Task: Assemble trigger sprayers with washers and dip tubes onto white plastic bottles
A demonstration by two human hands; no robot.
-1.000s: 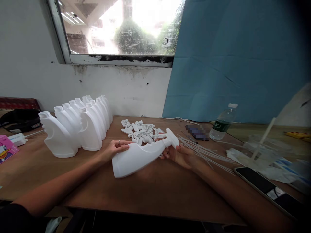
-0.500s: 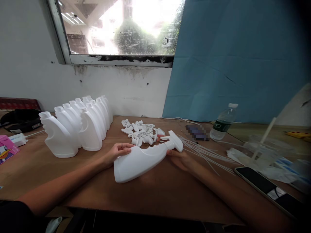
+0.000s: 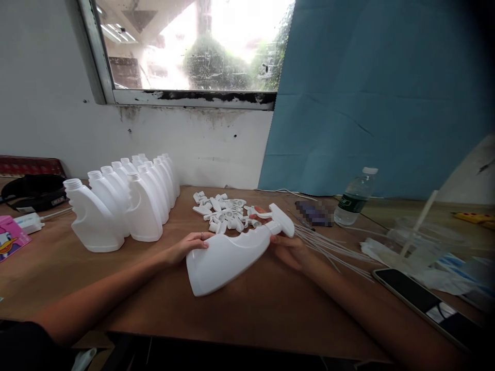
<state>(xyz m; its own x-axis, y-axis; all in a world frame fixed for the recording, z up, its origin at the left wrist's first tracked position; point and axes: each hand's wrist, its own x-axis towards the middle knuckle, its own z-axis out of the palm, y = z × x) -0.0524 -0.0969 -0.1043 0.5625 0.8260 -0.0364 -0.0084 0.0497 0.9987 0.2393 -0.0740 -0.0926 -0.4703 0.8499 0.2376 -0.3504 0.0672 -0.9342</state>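
Note:
A white spray bottle (image 3: 230,257) lies tilted between my hands, its base to the left and its neck raised to the right. Gripping the body near the base is my left hand (image 3: 191,247), thumb on top and a ring on one finger. My right hand (image 3: 288,250) is closed around the neck, just under the white trigger sprayer (image 3: 281,221) that sits on it; part of its fingers is hidden behind the bottle. Beyond the bottle lies a heap of loose white trigger sprayers (image 3: 224,211). Thin white tubes (image 3: 332,247) fan out right of my right hand.
Rows of open white bottles (image 3: 145,219) stand at the left. Rightward are a water bottle (image 3: 352,201), a phone (image 3: 417,293), a clear cup with a straw (image 3: 419,221) and crumpled tissue (image 3: 375,250). A pink box (image 3: 13,234) and a black strap (image 3: 33,190) lie far left.
The spray bottle has shifted slightly right and tilted a little more, its base lower. Both hands have moved with it and still hold it.

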